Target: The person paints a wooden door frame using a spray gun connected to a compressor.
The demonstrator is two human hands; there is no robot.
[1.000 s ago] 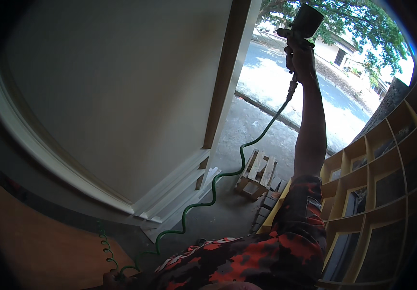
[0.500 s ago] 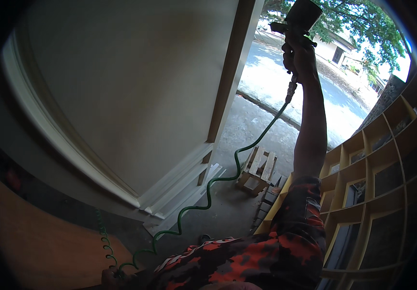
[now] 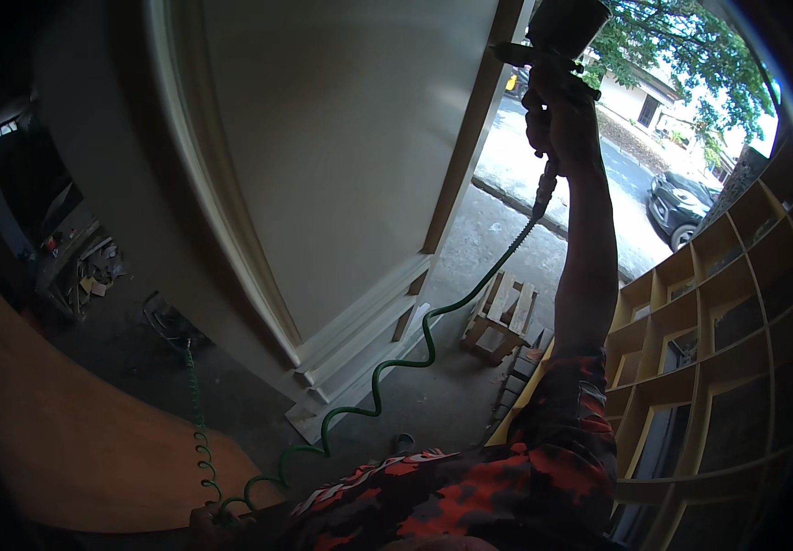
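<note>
My right hand point(image 3: 559, 119), arm stretched up and forward, grips a spray gun point(image 3: 569, 29) with a dark cup on top. Its nozzle points left, close to the edge of a large pale panelled board point(image 3: 350, 165) standing upright. A green coiled air hose point(image 3: 377, 386) runs from the gun's handle down to my left hand point(image 3: 205, 520) at the lower left. That hand, dim and partly cut off, is closed around the hose. From there the hose runs on up along the left.
A small wooden stool point(image 3: 502, 317) stands beyond the board's foot. Yellowish open shelving point(image 3: 690, 367) fills the right. An orange-brown panel point(image 3: 84, 441) lies at lower left, a cluttered workbench point(image 3: 66, 257) behind it. Outside are a parked dark car point(image 3: 681, 207) and a tree.
My view has turned left, so the board sits further right and the workbench shows. The spray gun has come nearer the board's edge. A car has come into view outside.
</note>
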